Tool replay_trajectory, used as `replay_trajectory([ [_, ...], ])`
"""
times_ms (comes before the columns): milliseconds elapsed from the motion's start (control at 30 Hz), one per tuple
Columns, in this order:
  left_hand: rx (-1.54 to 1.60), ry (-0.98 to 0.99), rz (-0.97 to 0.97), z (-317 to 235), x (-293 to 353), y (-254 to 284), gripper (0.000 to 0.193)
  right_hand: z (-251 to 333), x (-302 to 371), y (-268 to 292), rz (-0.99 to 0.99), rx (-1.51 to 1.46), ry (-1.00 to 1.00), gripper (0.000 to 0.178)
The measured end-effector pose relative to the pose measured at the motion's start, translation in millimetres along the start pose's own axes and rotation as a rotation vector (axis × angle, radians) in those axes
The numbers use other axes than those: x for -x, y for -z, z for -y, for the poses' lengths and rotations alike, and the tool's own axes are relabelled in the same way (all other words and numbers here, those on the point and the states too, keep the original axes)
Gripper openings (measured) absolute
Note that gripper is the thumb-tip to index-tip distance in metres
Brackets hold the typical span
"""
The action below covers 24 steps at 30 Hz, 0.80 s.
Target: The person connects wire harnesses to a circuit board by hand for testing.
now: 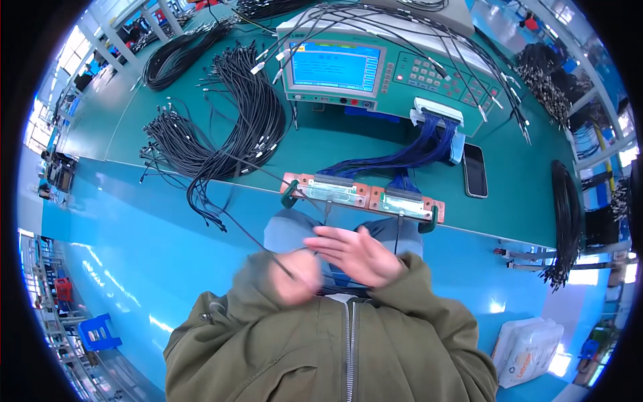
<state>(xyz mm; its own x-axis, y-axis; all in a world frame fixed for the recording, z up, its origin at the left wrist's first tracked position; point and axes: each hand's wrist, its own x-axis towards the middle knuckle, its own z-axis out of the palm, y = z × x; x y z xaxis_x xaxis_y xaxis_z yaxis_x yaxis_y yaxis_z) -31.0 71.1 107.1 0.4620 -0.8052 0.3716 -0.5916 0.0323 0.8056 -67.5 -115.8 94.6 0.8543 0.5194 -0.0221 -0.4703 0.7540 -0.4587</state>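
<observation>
My left hand (296,278) is smeared by motion in front of my jacket. A thin black cable (256,242) runs from the bundle on the table down to it, but whether the fingers grip it cannot be made out. Just right of it, my right hand (353,254) is open, its fingers stretched out toward the left. Beyond both hands, a copper-coloured bar with two connector fixtures (367,196) is held to the table edge by dark green clamps (289,195). A cable plug (328,209) hangs at the left fixture, and another cable (400,228) drops from the right one.
A large bundle of black cables (251,110) lies on the green table (321,137). Behind stands a tester with a lit screen (335,67), joined by blue ribbon wiring (425,144) to the fixtures. A phone (475,171) lies right; more cables (566,214) hang over the right edge.
</observation>
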Motion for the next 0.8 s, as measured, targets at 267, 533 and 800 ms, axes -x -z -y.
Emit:
replay_trajectory([
  [267, 0.960, -0.501, -0.446, -22.5, 46.0, 57.6, 0.036, 73.1, 53.0, -44.9, 0.455, -0.058, 0.597, 0.029],
  [533, 1.331, -0.320, -0.516, -48.5, 109.3, 115.6, 0.013, 96.4, 213.2, -17.3, -0.129, -0.128, 1.154, 0.013],
  [800, 0.383, -0.093, 0.283, -55.0, 17.2, 19.1, 0.020, 78.2, 201.3, -37.3, -0.078, 0.199, 1.207, 0.015],
])
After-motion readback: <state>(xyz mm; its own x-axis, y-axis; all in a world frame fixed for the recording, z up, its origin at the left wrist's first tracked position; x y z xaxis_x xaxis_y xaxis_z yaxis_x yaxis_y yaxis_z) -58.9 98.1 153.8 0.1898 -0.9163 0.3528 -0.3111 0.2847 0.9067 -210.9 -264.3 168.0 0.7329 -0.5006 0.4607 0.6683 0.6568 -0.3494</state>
